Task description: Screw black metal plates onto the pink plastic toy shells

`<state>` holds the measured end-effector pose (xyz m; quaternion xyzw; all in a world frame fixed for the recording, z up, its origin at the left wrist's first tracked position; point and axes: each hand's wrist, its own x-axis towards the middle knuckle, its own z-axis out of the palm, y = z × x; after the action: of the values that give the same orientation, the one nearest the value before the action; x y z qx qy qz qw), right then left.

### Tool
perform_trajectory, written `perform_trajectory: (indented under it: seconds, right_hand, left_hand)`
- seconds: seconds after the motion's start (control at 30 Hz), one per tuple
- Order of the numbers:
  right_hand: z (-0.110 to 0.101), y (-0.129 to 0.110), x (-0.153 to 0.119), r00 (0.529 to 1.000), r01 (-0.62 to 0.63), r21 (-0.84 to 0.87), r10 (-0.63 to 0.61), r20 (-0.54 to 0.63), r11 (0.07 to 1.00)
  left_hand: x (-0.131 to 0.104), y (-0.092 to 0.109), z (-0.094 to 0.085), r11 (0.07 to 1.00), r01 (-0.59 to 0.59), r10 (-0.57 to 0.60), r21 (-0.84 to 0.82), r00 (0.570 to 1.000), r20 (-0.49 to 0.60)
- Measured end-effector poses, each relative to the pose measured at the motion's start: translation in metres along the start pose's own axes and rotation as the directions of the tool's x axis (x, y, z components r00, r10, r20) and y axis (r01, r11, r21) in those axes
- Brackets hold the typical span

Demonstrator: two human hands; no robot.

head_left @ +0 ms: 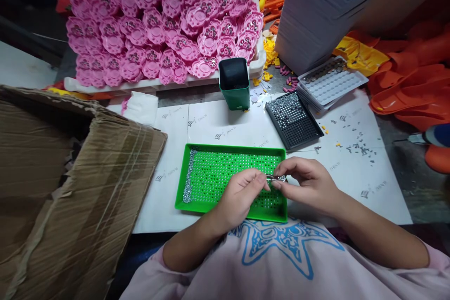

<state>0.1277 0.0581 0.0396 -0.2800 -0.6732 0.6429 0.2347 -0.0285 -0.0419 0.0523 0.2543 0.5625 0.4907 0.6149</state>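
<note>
Head view: shiny metal piece (274, 178) was above the 3 o'clock end of the green tray (225, 180). Left hand (241, 193) pinched its 9 o'clock end, thumb and fingertips closed on it; right hand (311, 182) gripped its 3 o'clock end between thumb and forefinger. From the green tray: green container (236, 96) at 12 o'clock, black tray (297, 122) between 1 and 2, cardboard box (105, 187) at 9.
</note>
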Motion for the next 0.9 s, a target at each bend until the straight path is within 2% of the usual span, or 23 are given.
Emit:
perform_trajectory:
  seconds: [0.13, 0.23, 0.43, 0.7, 0.8, 0.9]
  right_hand:
    - [-0.009, 0.003, 0.000, 0.996, 0.039, -0.066, -0.044, -0.075, 0.997]
    - [-0.013, 0.004, 0.001, 0.993, 0.045, -0.124, -0.058, -0.105, 0.991]
    - [-0.013, -0.004, 0.007, 0.986, 0.130, -0.231, -0.149, -0.068, 0.964]
    - [-0.009, -0.007, 0.008, 0.954, 0.297, -0.272, -0.298, 0.037, 0.915]
    - [-0.011, -0.006, 0.009, 0.945, 0.322, -0.279, -0.323, 0.044, 0.905]
    - [-0.012, -0.006, 0.011, 0.939, 0.341, -0.281, -0.338, 0.058, 0.897]
  left_hand:
    - [0.002, -0.004, -0.003, 0.981, -0.005, -0.002, -0.192, 0.999, -0.036]
    - [0.003, -0.002, -0.002, 0.963, -0.017, -0.005, -0.271, 0.997, -0.080]
    - [0.003, 0.003, 0.000, 0.959, -0.007, -0.021, -0.284, 0.995, -0.097]
    - [0.001, -0.005, -0.002, 0.979, 0.017, -0.022, -0.201, 1.000, -0.021]
    - [0.002, -0.003, -0.001, 0.973, 0.020, -0.032, -0.231, 0.998, -0.048]
    - [0.003, 0.002, -0.001, 0.958, -0.013, -0.022, -0.286, 0.993, -0.119]
